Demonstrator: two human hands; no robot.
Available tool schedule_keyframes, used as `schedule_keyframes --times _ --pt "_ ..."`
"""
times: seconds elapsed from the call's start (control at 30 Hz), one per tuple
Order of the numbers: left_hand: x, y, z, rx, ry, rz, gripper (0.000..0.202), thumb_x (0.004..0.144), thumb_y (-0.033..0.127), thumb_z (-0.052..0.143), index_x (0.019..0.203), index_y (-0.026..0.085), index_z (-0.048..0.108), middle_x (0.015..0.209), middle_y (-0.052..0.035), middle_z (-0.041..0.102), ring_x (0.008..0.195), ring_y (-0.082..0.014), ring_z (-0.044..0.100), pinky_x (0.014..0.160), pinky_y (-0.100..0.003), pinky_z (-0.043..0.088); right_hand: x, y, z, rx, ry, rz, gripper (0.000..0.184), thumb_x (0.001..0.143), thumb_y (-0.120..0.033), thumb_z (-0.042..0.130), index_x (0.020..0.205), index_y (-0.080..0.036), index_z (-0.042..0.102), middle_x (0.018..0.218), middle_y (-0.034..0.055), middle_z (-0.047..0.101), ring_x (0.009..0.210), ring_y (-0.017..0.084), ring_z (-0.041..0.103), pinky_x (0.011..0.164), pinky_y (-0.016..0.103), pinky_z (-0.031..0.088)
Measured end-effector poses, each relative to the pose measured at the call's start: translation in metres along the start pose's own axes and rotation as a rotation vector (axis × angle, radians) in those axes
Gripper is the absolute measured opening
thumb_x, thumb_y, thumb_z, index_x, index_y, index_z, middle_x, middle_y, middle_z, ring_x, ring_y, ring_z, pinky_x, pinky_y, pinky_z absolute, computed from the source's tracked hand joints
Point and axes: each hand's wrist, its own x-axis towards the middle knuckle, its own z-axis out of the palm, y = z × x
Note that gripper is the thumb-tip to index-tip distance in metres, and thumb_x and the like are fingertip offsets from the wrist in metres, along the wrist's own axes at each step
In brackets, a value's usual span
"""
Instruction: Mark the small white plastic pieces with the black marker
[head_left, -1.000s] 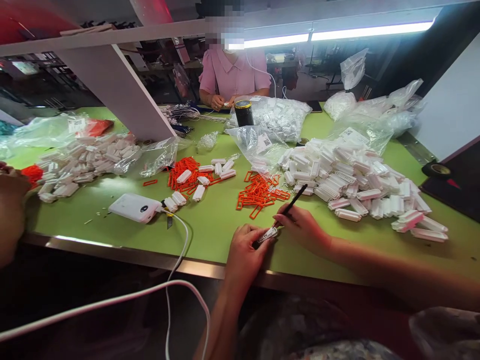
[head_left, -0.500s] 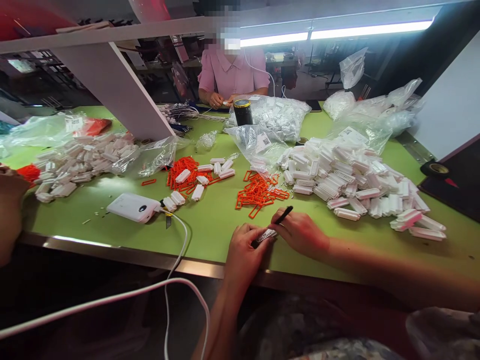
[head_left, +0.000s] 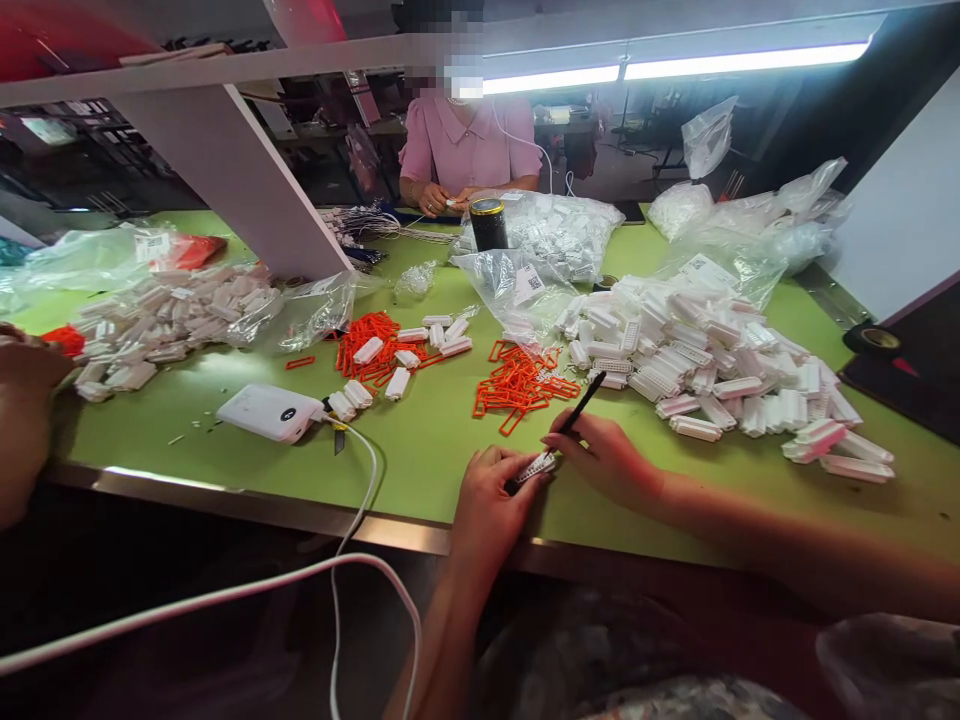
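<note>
My left hand (head_left: 491,500) grips a small white plastic connector (head_left: 536,466) near the front edge of the green table (head_left: 427,440). My right hand (head_left: 604,455) pinches a thin black tool (head_left: 576,409) like a pen, its lower tip at the connector. Just beyond my hands lies a heap of orange clips (head_left: 521,385). A big pile of white connectors (head_left: 712,360) spreads to the right of my right hand.
A second orange-clip and connector cluster (head_left: 386,355), a white power bank (head_left: 270,412) with cable, bagged white parts (head_left: 161,315), a black can (head_left: 488,223). A person in pink (head_left: 465,150) works opposite; someone's arm (head_left: 22,420) at left. White slanted post (head_left: 240,190).
The black tool in my right hand tilted down flatter half a second ago and now stands up steeper again. My left hand still holds the connector in the same spot.
</note>
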Motion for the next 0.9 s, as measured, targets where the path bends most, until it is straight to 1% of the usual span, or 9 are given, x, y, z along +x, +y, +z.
schedule_keyframes --times 0.13,0.27,0.33,0.4,0.47,0.57,0.63,0.77,0.9 --pt "-0.0006 0.0000 -0.0003 -0.004 -0.005 0.000 0.017 0.089 0.024 0.078 0.104 0.029 0.082 0.090 -0.0013 0.070 0.093 -0.0206 0.062 0.086 -0.034 0.048 -0.0012 0.0000 -0.0001 -0.045 -0.003 -0.057 0.029 0.107 -0.045 0.053 0.095 -0.022 0.066 0.085 0.0045 0.075 0.073 0.018 0.068 0.070 0.028 0.053" --pt "-0.0007 -0.0002 -0.0002 0.007 -0.002 0.012 0.014 0.089 0.024 0.077 0.102 0.028 0.082 0.089 -0.0016 0.070 0.093 -0.0211 0.062 0.087 -0.034 0.048 -0.0042 -0.0027 0.0024 -0.156 0.011 -0.205 0.028 0.109 -0.039 0.049 0.096 -0.021 0.065 0.085 0.0063 0.073 0.074 0.019 0.068 0.070 0.029 0.052" --pt "-0.0003 -0.0005 0.0000 0.015 -0.002 0.011 0.014 0.089 0.024 0.078 0.101 0.028 0.082 0.087 -0.0016 0.069 0.092 -0.0212 0.062 0.086 -0.035 0.048 -0.0057 -0.0042 0.0036 -0.244 -0.015 -0.275 0.028 0.110 -0.036 0.049 0.093 -0.020 0.065 0.084 0.0071 0.071 0.072 0.019 0.067 0.067 0.029 0.050" --pt "0.0000 -0.0004 0.0002 0.020 0.002 0.008 0.015 0.088 0.023 0.078 0.101 0.028 0.082 0.087 -0.0017 0.069 0.091 -0.0213 0.063 0.086 -0.035 0.049 -0.0066 -0.0041 0.0042 -0.284 -0.046 -0.314 0.027 0.109 -0.033 0.050 0.090 -0.020 0.064 0.082 0.0070 0.071 0.070 0.019 0.066 0.066 0.029 0.049" --pt "0.0003 0.0002 0.0002 0.022 0.006 0.009 0.015 0.087 0.022 0.079 0.101 0.027 0.082 0.087 -0.0018 0.070 0.091 -0.0211 0.063 0.086 -0.034 0.049 -0.0063 -0.0022 0.0040 -0.226 -0.023 -0.288 0.025 0.108 -0.033 0.052 0.091 -0.020 0.065 0.083 0.0063 0.071 0.071 0.018 0.067 0.067 0.028 0.050" --pt "0.0005 0.0020 -0.0002 0.026 0.005 0.009 0.017 0.087 0.023 0.079 0.102 0.028 0.082 0.089 -0.0016 0.071 0.091 -0.0206 0.063 0.085 -0.033 0.049 -0.0040 0.0013 0.0031 -0.062 0.064 -0.150 0.024 0.107 -0.038 0.054 0.093 -0.021 0.065 0.081 0.0040 0.073 0.071 0.018 0.068 0.067 0.027 0.051" --pt "0.0006 0.0028 -0.0004 0.026 0.004 0.007 0.017 0.087 0.023 0.079 0.103 0.028 0.082 0.088 -0.0016 0.071 0.091 -0.0204 0.064 0.084 -0.033 0.049 -0.0023 0.0020 0.0030 -0.003 0.084 -0.083 0.026 0.106 -0.041 0.055 0.092 -0.022 0.066 0.080 0.0029 0.073 0.070 0.018 0.068 0.066 0.027 0.052" --pt "0.0003 0.0029 -0.0005 0.015 0.005 0.007 0.015 0.088 0.023 0.078 0.102 0.027 0.082 0.088 -0.0016 0.071 0.090 -0.0201 0.063 0.083 -0.033 0.048 -0.0009 0.0005 0.0035 0.008 0.076 -0.061 0.030 0.106 -0.045 0.054 0.092 -0.022 0.066 0.082 0.0034 0.074 0.071 0.019 0.068 0.068 0.028 0.054" --pt "-0.0001 0.0022 -0.0002 0.012 -0.001 0.011 0.015 0.089 0.025 0.077 0.103 0.027 0.082 0.090 -0.0020 0.071 0.092 -0.0209 0.063 0.085 -0.035 0.048 -0.0020 -0.0002 0.0037 -0.054 0.063 -0.081 0.029 0.107 -0.045 0.053 0.093 -0.023 0.066 0.084 0.0044 0.075 0.074 0.019 0.069 0.070 0.029 0.054"
